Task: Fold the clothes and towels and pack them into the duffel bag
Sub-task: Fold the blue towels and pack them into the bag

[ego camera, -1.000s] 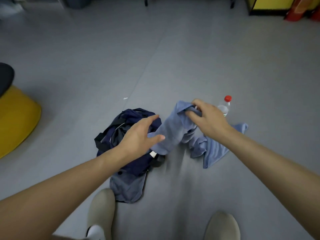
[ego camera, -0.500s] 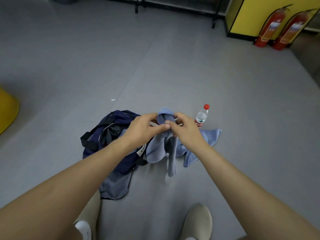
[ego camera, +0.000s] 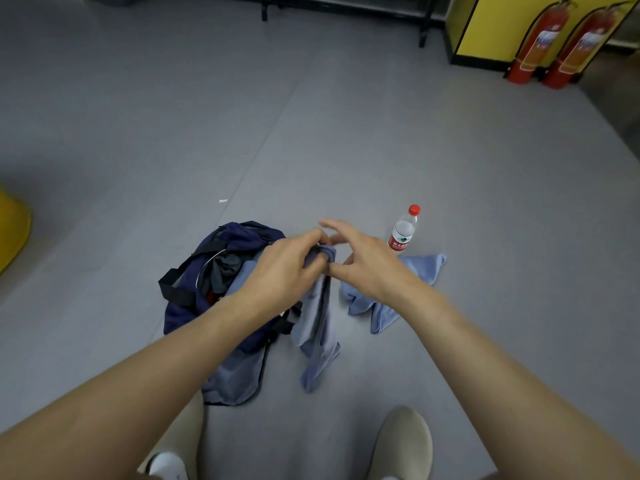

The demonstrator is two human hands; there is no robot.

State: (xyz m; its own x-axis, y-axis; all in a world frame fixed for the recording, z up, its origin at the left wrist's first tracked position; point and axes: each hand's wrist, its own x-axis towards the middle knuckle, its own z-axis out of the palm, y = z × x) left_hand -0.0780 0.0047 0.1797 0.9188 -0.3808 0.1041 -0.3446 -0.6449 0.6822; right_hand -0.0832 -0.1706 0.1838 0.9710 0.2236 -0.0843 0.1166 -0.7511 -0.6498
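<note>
- L hand (ego camera: 282, 271): fingers curled tight round the bunched top of a blue towel (ego camera: 317, 327), held up off the floor (ego camera: 346, 150). The rest of the towel hangs straight down below the hand in a narrow, twisted strip.
- R hand (ego camera: 372, 263): just beside the L hand, nearly touching. Fingers spread and fairly straight, gripping nothing. Thumb tip sits right by the towel's top. It may be brushing the towel, but motion blur makes that hard to say.
- Duffel bag (ego camera: 180, 317): navy w/ black straps, on the floor under and to the left of the L hand. Mouth open, w/ dark clothes (ego camera: 225, 268) bunched inside.
- Grey garment (ego camera: 235, 379): flat on the floor, partly under the bag's near end, below the L forearm.
- Second blue towel (ego camera: 420, 268): crumpled on the floor under and to the right of the R hand, apart from the held one.
- Water bottle (ego camera: 403, 230): clear w/ a red cap, upright, just beyond the R hand at the far edge of the second towel.
- Shoes (ego camera: 401, 445): beige pair at the frame bottom, btwn the two forearms.
- Two fire extinguishers (ego camera: 540, 46): red, well beyond the R hand, next to a yellow cabinet (ego camera: 491, 26).
</note>
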